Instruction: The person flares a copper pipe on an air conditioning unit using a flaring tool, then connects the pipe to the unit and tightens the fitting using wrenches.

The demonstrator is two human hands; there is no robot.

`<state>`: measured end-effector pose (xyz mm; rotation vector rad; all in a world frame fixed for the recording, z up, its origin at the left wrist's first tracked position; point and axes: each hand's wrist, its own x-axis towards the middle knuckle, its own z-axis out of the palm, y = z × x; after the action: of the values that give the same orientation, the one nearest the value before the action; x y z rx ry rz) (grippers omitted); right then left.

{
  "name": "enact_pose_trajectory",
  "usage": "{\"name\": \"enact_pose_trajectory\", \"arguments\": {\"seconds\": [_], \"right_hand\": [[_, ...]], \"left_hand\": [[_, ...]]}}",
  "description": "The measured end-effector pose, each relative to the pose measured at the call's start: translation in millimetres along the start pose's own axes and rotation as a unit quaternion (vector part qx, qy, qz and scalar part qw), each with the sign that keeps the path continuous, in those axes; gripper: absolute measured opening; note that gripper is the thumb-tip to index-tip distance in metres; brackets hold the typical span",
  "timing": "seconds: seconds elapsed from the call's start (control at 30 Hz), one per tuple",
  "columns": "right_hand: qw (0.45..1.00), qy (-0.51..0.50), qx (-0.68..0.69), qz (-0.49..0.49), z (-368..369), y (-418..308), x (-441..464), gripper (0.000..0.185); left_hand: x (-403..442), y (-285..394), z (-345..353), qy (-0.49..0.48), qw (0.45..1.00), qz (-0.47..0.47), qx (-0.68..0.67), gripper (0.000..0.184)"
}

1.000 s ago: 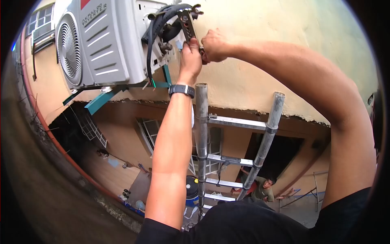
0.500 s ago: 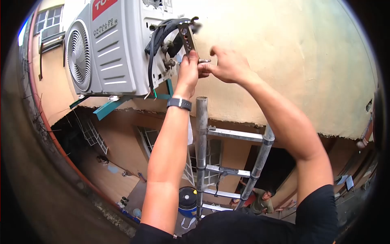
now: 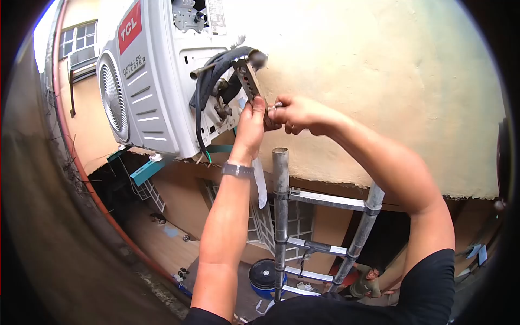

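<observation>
My left hand (image 3: 251, 129) is closed around the lower part of a metal flaring bar (image 3: 248, 79), a flat block with a row of holes. The bar tilts up to the left, and its top meets the end of the black insulated pipes (image 3: 216, 69). Against the bar's lower right side, my right hand (image 3: 306, 115) pinches a small metal wing nut (image 3: 278, 105). Just left of the hands are the brass valves (image 3: 222, 109) on the side of a white outdoor air-conditioner unit (image 3: 160, 100). The pipe end inside the bar is hidden.
A metal ladder (image 3: 280, 181) stands directly below my hands. Teal brackets (image 3: 145, 172) sit under the unit, and a loose cable (image 3: 199, 127) hangs beside it. The plastered wall (image 3: 390, 81) is at right. Far below are a person (image 3: 360, 284) and a blue drum (image 3: 264, 275).
My right hand has closed from spread fingers into a pinch on the wing nut. My left hand keeps its hold on the bar. The view has tilted up, so everything sits lower.
</observation>
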<state>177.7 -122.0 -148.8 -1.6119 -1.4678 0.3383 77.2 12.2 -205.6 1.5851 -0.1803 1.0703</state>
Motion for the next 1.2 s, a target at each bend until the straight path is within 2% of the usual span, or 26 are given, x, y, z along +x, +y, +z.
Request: {"name": "enact_pose_trajectory", "arguments": {"seconds": [0.03, 0.07, 0.1, 0.17, 0.2, 0.23, 0.3, 0.33, 0.4, 0.43, 0.5, 0.53, 0.6, 0.7, 0.73, 0.77, 0.8, 0.83, 0.87, 0.97, 1.0, 1.03, 1.1, 1.13, 1.17, 1.2], "right_hand": [[0.977, 0.076, -0.188, -0.071, 6, -6, -9, 0.018], [0.888, 0.171, -0.349, -0.245, 11, 10, -8, 0.016], [0.733, 0.256, -0.487, -0.401, 11, 17, -8, 0.015], [0.612, 0.251, -0.538, -0.522, -7, 25, -2, 0.017], [0.602, 0.261, -0.541, -0.527, -13, 23, -2, 0.018], [0.599, 0.262, -0.542, -0.528, -12, 25, -4, 0.018], [0.907, 0.251, -0.245, -0.232, -7, 28, -11, 0.038], [0.907, 0.25, -0.243, -0.237, -7, 25, -7, 0.038], [0.997, 0.055, 0.019, -0.06, -7, 21, 4, 0.05], [0.988, -0.047, 0.147, 0.031, -9, 17, 8, 0.057], [0.983, -0.054, 0.169, 0.041, -4, 23, 11, 0.046], [0.978, 0.083, -0.059, -0.184, 1, 31, 12, 0.036], [0.697, 0.247, -0.462, -0.49, -4, 29, 10, 0.013], [0.631, 0.228, -0.494, -0.553, -16, 17, 2, 0.012], [0.69, 0.271, -0.434, -0.512, -11, 16, 3, 0.017], [0.689, 0.271, -0.435, -0.513, -11, 16, 1, 0.017], [0.911, 0.18, -0.242, -0.282, -11, 5, -6, 0.022], [0.998, 0.06, -0.013, -0.009, -9, -1, -10, 0.027], [0.998, 0.057, -0.011, -0.011, -6, 2, -8, 0.027], [0.959, 0.077, -0.117, -0.245, -3, 23, 3, 0.024], [0.809, 0.201, -0.368, -0.412, -4, 25, 1, 0.014], [0.809, 0.199, -0.368, -0.413, -9, 24, 1, 0.014], [0.675, 0.178, -0.434, -0.57, -18, 21, 2, 0.023], [0.742, 0.196, -0.363, -0.528, -13, 23, 2, 0.025], [0.745, 0.193, -0.362, -0.527, -13, 23, 0, 0.025], [0.839, 0.18, -0.259, -0.443, -14, 11, -8, 0.025]], "left_hand": [[0, -2, -1, 0.022, 1.0, 0.001, -0.01, 0.057], [-1, -3, -5, -0.006, 1.0, -0.012, -0.025, 0.056], [2, -2, -7, -0.004, 1.0, -0.009, -0.021, 0.056], [2, -5, -9, -0.01, 1.0, 0.014, 0.0, 0.056], [3, -6, -5, 0.013, 1.0, 0.008, -0.008, 0.055], [3, -5, -5, 0.012, 1.0, 0.011, -0.007, 0.055], [1, -1, -7, 0.027, 1.0, 0.004, 0.009, 0.054], [5, -7, -10, 0.03, 1.0, 0.002, -0.001, 0.051], [5, -8, -14, 0.018, 1.0, 0.015, -0.01, 0.049], [7, -6, -13, 0.002, 0.999, 0.03, -0.026, 0.047], [4, -4, -7, 0.042, 0.997, 0.051, -0.038, 0.039], [3, -1, -8, 0.031, 0.997, 0.065, -0.04, 0.035], [3, 4, -8, 0.004, 0.994, 0.086, -0.074, 0.027], [2, 9, -8, 0.013, 0.995, 0.068, -0.071, 0.026], [0, 13, -4, 0.002, 0.994, 0.078, -0.081, 0.027], [0, 12, -6, 0.002, 0.994, 0.079, -0.082, 0.027], [2, 12, -8, -0.001, 0.995, 0.072, -0.071, 0.028], [2, 12, -11, -0.002, 0.996, 0.063, -0.06, 0.029], [0, 11, -13, 0.0, 0.996, 0.064, -0.057, 0.029], [1, 13, -10, 0.013, 0.996, 0.053, -0.069, 0.025], [0, 15, -8, 0.013, 0.995, 0.055, -0.084, 0.025], [-1, 15, -8, 0.014, 0.993, 0.056, -0.099, 0.026], [0, 13, -11, 0.007, 0.994, 0.063, -0.088, 0.03], [0, 11, -12, -0.004, 0.995, 0.068, -0.076, 0.035], [-1, 9, -13, -0.001, 0.995, 0.066, -0.077, 0.035], [-1, 9, -14, -0.006, 0.995, 0.065, -0.08, 0.034]]}}
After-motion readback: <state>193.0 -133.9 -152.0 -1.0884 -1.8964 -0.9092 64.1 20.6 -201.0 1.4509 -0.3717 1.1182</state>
